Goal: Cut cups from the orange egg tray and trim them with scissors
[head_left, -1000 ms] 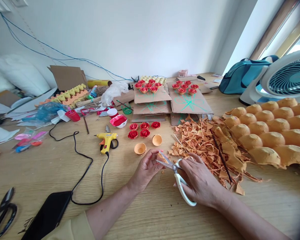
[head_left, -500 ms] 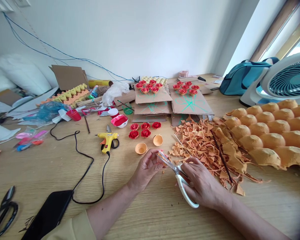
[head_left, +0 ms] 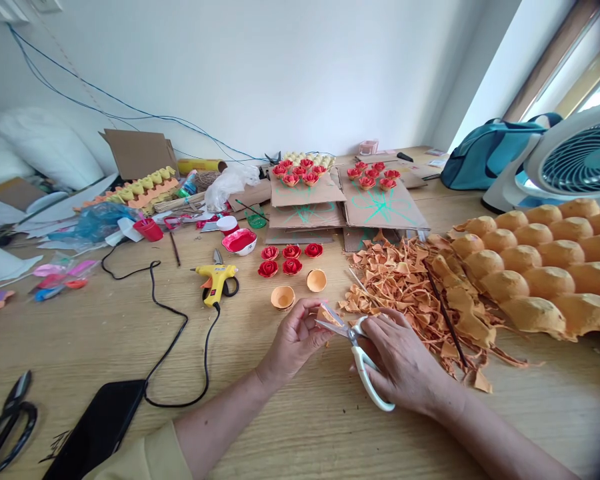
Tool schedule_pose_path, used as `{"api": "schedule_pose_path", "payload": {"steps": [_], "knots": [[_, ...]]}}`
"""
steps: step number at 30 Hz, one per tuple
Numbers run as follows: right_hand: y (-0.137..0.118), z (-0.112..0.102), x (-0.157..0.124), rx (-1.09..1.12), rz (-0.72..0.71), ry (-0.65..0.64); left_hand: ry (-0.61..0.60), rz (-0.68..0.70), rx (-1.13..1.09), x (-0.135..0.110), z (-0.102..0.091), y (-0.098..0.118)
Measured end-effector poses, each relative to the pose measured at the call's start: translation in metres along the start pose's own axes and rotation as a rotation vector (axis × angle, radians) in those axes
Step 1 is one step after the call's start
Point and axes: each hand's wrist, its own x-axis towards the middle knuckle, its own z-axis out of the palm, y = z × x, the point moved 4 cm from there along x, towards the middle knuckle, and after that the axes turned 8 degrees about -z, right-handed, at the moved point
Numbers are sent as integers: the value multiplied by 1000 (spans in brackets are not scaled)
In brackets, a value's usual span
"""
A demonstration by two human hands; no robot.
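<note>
My left hand (head_left: 294, 340) pinches a small orange piece of egg carton (head_left: 329, 316), partly hidden by the fingers. White-handled scissors (head_left: 364, 363) are gripped in my right hand (head_left: 397, 357), their blades apart around the edge of that piece. Just beyond my left hand sit two cut egg-carton cups (head_left: 283, 298), one to the left and one (head_left: 317, 281) further back. Behind them several red paper roses (head_left: 291, 252) lie in two rows. A heap of orange carton scraps (head_left: 395, 273) spreads to the right, close to my right hand.
A yellow glue gun (head_left: 217, 280) with a black cord lies left, beside a bowl of red paint (head_left: 239, 242). Egg trays (head_left: 545, 253) stand right, near a fan (head_left: 580, 160). Cardboard sheets (head_left: 305, 217) carry more roses. A black phone (head_left: 103, 427) and black scissors (head_left: 7, 420) lie front left.
The scissor blades have opened wider at the carton piece, and the handles have shifted slightly. My left hand still holds the piece in nearly the same spot.
</note>
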Motion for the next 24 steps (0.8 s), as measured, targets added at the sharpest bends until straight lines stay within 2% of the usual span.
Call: {"api": "schedule_pose_path", "payload": {"steps": [7, 19, 24], "knots": [[1, 1, -1, -11, -1, -27, -14, 13, 50, 0, -1, -1], [-2, 1, -3, 21, -98, 37, 1, 21, 26, -3, 2, 7], [1, 2, -2, 22, -67, 30, -13, -37, -31, -3, 2, 7]]}}
